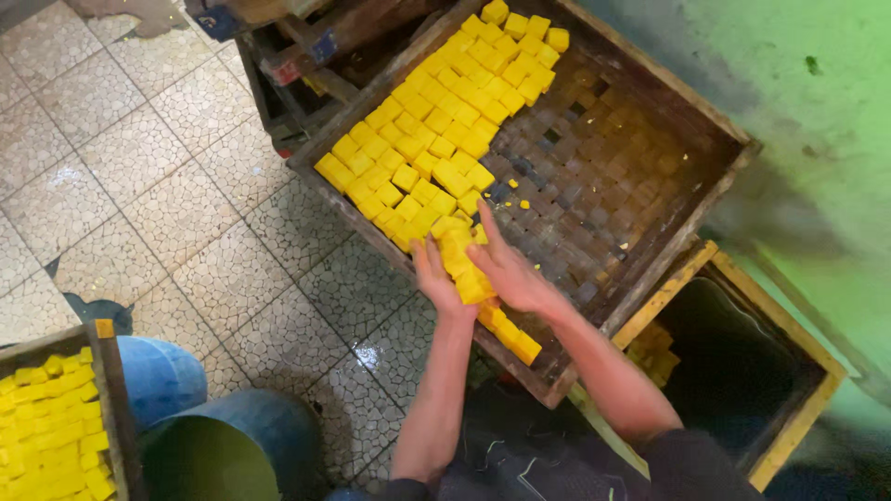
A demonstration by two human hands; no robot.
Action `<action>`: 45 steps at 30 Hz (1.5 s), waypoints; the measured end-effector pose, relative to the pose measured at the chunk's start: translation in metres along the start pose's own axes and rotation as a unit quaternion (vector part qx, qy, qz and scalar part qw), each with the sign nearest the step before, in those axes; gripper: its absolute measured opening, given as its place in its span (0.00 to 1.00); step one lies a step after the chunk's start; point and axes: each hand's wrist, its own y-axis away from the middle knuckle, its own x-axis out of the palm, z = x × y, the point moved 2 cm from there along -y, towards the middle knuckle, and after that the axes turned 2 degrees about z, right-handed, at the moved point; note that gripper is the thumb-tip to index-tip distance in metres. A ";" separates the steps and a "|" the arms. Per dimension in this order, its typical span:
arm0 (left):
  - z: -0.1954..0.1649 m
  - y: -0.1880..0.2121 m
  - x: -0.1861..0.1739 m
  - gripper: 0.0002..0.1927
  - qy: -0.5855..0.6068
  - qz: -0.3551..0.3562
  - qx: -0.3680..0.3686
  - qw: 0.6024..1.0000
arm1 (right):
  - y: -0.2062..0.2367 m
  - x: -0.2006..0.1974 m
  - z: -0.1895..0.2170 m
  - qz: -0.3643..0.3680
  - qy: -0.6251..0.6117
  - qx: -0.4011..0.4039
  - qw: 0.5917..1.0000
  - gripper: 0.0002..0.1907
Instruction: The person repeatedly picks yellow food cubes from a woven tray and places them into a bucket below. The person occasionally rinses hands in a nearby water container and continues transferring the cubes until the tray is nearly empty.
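From the head view, the left hand (432,275) and right hand (506,269) press flat, fingers extended, against either side of a row of yellow blocks (464,264) at the near rim of a wooden tray (650,250). More yellow blocks (436,121) fill the tray's left half; its gridded right half lies bare. A second block-filled tray (102,390) sits lower left, blue barrels (232,445) beside it on tiled floor (139,186).
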 end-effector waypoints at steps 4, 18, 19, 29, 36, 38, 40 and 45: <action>0.011 -0.007 0.005 0.34 -0.117 0.143 -0.048 0.982 | -0.011 0.006 -0.040 0.023 -0.022 0.110 0.993 0.53; 0.001 0.110 0.061 0.20 -0.766 0.290 0.283 0.499 | 0.214 -0.078 -0.167 -0.224 -0.719 0.066 0.655 0.36; -0.002 0.112 0.058 0.20 -0.787 0.292 0.312 0.445 | 0.249 -0.102 -0.175 -0.269 -0.711 0.021 0.649 0.37; 0.020 0.116 0.025 0.12 -0.835 0.262 0.310 0.372 | 0.281 -0.145 -0.318 -0.365 -0.478 0.298 0.741 0.25; 0.030 0.116 0.026 0.09 -0.846 0.242 0.301 0.368 | 0.258 -0.133 -0.364 -0.133 -0.396 0.453 0.787 0.24; 0.032 0.117 0.026 0.09 -0.847 0.240 0.297 0.370 | 0.263 -0.137 -0.366 -0.155 -0.504 0.399 0.750 0.21; 0.034 0.119 0.028 0.09 -0.848 0.237 0.293 0.373 | 0.278 -0.142 -0.370 -0.153 -0.395 0.471 0.774 0.24; 0.039 0.119 0.031 0.08 -0.849 0.238 0.285 0.375 | 0.307 -0.154 -0.379 -0.189 -0.258 0.474 0.821 0.40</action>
